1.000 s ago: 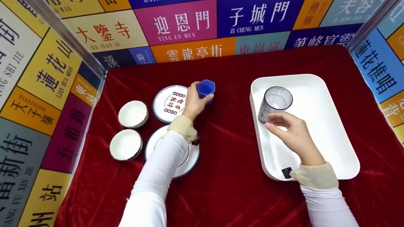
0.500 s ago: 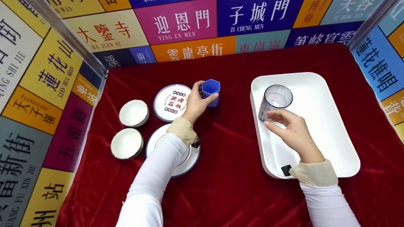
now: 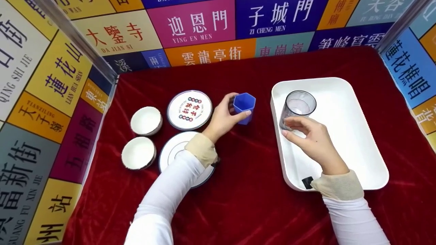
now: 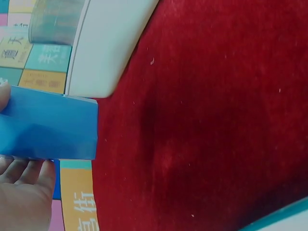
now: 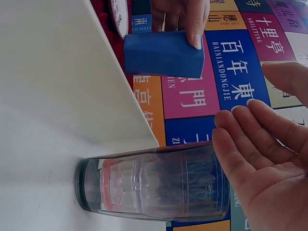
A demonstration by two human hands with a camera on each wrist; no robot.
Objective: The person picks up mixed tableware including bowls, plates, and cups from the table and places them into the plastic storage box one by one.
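A blue hexagonal cup [image 3: 244, 103] is gripped upright by the left hand [image 3: 223, 117], thumb on its near side, between the plates and the tray. The left wrist view shows the same cup [image 4: 48, 122] above red cloth, its base lifted clear. A clear glass [image 3: 298, 104] stands in the left part of the white tray [image 3: 347, 136]. Close beside that glass, the right hand [image 3: 315, 141] has its fingers bent and thumb apart, holding nothing. In the right wrist view the glass [image 5: 154, 183] is near the fingertips of the right hand [image 5: 264, 159].
Two white bowls [image 3: 146, 121] sit at the left of the red cloth [image 3: 245, 190]. Beside them lie a plate with red lettering [image 3: 189, 109] and, nearer, a blue-rimmed plate [image 3: 170, 149] partly under the left forearm. Printed panels [image 3: 201, 23] border the cloth.
The left hand has carried the blue cup to the right, away from the lettered plate and toward the tray. The right hand has barely moved, and the glass stays in place.
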